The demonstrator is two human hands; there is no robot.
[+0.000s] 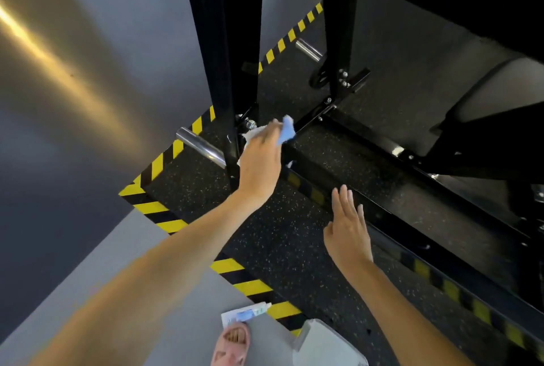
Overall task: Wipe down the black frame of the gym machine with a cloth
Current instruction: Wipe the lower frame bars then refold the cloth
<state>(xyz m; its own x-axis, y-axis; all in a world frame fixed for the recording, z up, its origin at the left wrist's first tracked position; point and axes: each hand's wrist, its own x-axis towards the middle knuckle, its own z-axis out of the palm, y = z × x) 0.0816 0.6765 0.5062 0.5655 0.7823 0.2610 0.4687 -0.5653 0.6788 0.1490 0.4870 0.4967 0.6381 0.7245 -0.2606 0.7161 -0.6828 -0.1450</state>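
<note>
The gym machine's black frame [232, 50] rises as an upright post from a low black base rail [379, 141] that runs to the right. My left hand [260, 159] holds a blue and white cloth [287, 131] against the foot of the upright, where it meets the rail near some bolts. My right hand [348, 227] hovers flat, fingers straight, above the speckled black mat close to a nearer black floor bar [412, 236]. It holds nothing.
A chrome peg [200, 146] sticks out left of the post; another chrome peg [309, 49] lies farther back. Yellow-black hazard tape [159, 162] edges the speckled rubber mat [265, 236]. A small tube on paper [247, 312] and a sandalled foot [232, 345] are at the bottom.
</note>
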